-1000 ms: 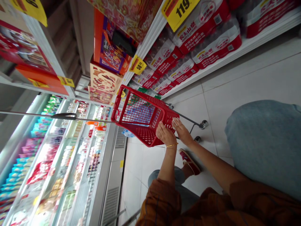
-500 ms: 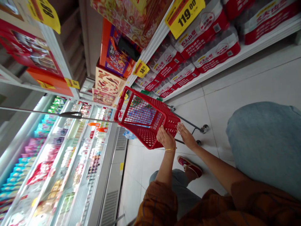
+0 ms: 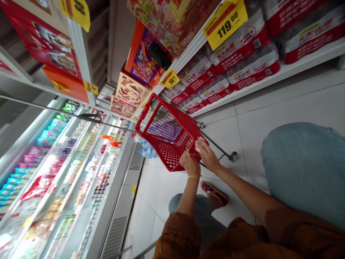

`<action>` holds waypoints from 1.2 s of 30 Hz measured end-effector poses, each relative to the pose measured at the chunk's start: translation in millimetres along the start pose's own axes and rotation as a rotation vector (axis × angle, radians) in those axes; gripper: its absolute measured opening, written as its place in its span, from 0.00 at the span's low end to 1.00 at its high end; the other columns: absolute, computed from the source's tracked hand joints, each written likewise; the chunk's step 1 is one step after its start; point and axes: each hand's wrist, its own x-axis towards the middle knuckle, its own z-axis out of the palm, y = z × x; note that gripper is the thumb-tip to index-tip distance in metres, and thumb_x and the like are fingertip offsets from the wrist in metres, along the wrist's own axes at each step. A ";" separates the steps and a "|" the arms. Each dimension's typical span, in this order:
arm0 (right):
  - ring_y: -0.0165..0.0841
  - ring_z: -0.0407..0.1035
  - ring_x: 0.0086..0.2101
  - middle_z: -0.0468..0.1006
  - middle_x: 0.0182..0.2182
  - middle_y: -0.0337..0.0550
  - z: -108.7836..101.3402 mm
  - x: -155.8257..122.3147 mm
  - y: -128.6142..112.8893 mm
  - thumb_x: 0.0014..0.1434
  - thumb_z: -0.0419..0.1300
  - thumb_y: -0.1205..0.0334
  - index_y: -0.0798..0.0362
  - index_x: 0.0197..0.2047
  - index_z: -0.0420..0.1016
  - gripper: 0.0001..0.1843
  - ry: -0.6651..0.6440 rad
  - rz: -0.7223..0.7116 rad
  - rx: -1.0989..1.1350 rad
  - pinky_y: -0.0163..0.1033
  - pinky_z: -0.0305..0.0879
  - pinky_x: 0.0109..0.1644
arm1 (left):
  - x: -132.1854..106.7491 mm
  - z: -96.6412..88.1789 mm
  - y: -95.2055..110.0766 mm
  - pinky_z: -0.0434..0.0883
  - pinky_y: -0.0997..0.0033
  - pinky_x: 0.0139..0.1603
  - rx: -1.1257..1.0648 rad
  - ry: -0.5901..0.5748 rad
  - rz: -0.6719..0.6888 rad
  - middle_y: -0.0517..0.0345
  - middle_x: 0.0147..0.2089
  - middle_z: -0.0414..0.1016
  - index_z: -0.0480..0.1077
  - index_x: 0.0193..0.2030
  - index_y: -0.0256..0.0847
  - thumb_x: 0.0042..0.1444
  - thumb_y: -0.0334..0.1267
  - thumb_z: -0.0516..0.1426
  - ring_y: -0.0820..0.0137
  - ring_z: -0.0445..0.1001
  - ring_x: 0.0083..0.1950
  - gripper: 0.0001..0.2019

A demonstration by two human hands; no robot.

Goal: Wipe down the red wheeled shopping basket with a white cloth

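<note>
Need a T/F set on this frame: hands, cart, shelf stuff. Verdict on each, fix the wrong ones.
1. The left hand and right hand are both at the red cart. True.
2. The left hand is on the cart's handle. False: it is at the opposite end of the basket from the handle.
3. A gold-coloured bracelet is worn just behind the left hand. True.
4. The red-and-white bottle packs stand directly on the floor. False: they stand on a white shelf.
5. A yellow price tag shows 119. True.
6. The visible shoe is solid blue. False: the shoe is mainly red.
</note>
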 end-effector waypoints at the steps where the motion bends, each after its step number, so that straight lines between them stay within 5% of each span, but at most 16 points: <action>1: 0.39 0.45 0.67 0.49 0.68 0.46 -1.8 5.4 -5.3 0.67 0.42 0.68 0.46 0.70 0.42 0.30 -0.006 -0.012 0.006 0.54 0.51 0.69 | -0.2 -3.0 1.4 0.64 0.55 0.57 0.021 -0.006 0.001 0.40 0.50 0.74 0.68 0.57 0.33 0.63 0.33 0.47 0.59 0.70 0.53 0.19; 6: 0.39 0.44 0.67 0.49 0.68 0.46 -5.3 14.0 -20.5 0.67 0.43 0.68 0.47 0.70 0.41 0.30 -0.027 -0.040 0.007 0.54 0.51 0.69 | 5.1 -17.1 15.4 0.62 0.51 0.60 0.092 -0.122 -0.027 0.43 0.53 0.72 0.64 0.62 0.42 0.63 0.34 0.50 0.59 0.69 0.56 0.20; 16: 0.38 0.46 0.66 0.50 0.68 0.44 0.0 0.3 0.6 0.67 0.44 0.70 0.42 0.70 0.38 0.32 -0.047 -0.067 0.028 0.55 0.53 0.68 | 6.5 -12.3 23.9 0.58 0.53 0.67 -0.021 -0.116 0.062 0.37 0.64 0.63 0.49 0.69 0.30 0.64 0.29 0.43 0.60 0.56 0.68 0.26; 25: 0.37 0.49 0.65 0.56 0.66 0.45 7.6 -21.7 20.8 0.67 0.45 0.68 0.44 0.69 0.46 0.29 -0.046 0.048 0.070 0.54 0.55 0.67 | -0.4 -3.3 25.3 0.55 0.48 0.68 0.050 -0.141 -0.020 0.31 0.63 0.62 0.52 0.67 0.25 0.64 0.34 0.47 0.54 0.55 0.68 0.26; 36: 0.36 0.50 0.65 0.59 0.65 0.44 10.7 -54.7 47.4 0.65 0.44 0.70 0.44 0.68 0.50 0.29 -0.070 0.238 0.091 0.53 0.54 0.67 | 4.5 9.8 19.8 0.56 0.45 0.66 0.088 -0.115 -0.088 0.34 0.60 0.66 0.62 0.63 0.32 0.65 0.42 0.48 0.54 0.60 0.65 0.23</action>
